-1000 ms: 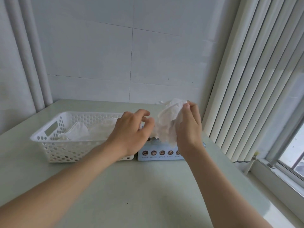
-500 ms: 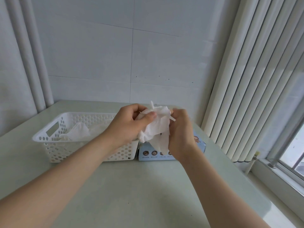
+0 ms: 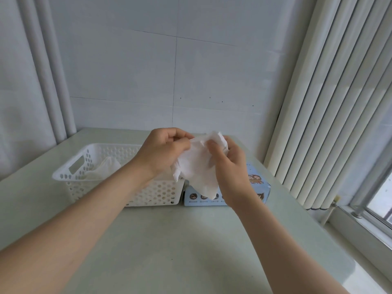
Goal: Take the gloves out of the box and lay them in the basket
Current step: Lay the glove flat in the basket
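Head camera, left to right: the white basket (image 3: 63, 174) already has a laid glove (image 3: 106, 169) inside; the left hand (image 3: 165, 149) pinches the held glove (image 3: 197, 175) at its top edge; the right hand (image 3: 231, 172) curls round the other side, above the blue box (image 3: 259, 184); flimsy and bunched, it may cling to fingers and drop short of the basket, likely onto the table (image 3: 169, 240).

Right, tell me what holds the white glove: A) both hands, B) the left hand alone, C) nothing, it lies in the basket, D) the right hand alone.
A: the left hand and right hand both pinch the white glove, held up in the air.
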The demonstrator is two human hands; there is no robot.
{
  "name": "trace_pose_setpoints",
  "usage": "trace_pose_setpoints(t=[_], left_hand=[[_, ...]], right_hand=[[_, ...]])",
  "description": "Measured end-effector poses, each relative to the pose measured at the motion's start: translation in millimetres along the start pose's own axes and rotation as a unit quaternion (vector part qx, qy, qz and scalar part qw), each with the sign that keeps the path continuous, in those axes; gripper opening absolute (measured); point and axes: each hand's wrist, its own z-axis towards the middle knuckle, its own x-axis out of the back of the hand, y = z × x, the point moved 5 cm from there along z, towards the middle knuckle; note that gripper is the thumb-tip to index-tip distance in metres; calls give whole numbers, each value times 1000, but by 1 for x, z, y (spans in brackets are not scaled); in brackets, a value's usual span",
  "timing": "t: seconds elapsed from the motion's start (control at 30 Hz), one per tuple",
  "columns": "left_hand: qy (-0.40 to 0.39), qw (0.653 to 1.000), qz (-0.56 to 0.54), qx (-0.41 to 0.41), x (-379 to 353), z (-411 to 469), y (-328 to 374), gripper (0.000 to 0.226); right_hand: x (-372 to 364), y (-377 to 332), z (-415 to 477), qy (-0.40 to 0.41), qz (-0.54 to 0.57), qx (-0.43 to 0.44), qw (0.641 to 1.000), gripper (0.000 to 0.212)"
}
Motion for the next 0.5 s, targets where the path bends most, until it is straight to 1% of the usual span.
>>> trace_pose_setpoints(t=[0.1, 0.17, 0.3, 0.4, 0.47, 0.5], left_hand=[[19, 999, 17, 33, 5, 5, -6, 8], [22, 998, 27, 50, 9, 7, -9, 5], [53, 997, 23, 50, 14, 9, -13, 5], [72, 996, 1, 50, 14, 12, -12, 9], [78, 996, -23, 46, 13, 14, -11, 14], [84, 995, -24, 42, 13, 14, -10, 16]], right_hand=[[-1, 1, 1, 6, 24, -14, 1000, 25], [-3, 3, 1, 4, 54, -28, 998, 27], [-6, 5, 2, -11, 95, -44, 994, 29], [-5, 6, -1, 1, 73, -63, 995, 34], [-3, 8, -2, 27, 44, -69, 996, 33], [-2, 8, -2, 41, 30, -59, 997, 32]])
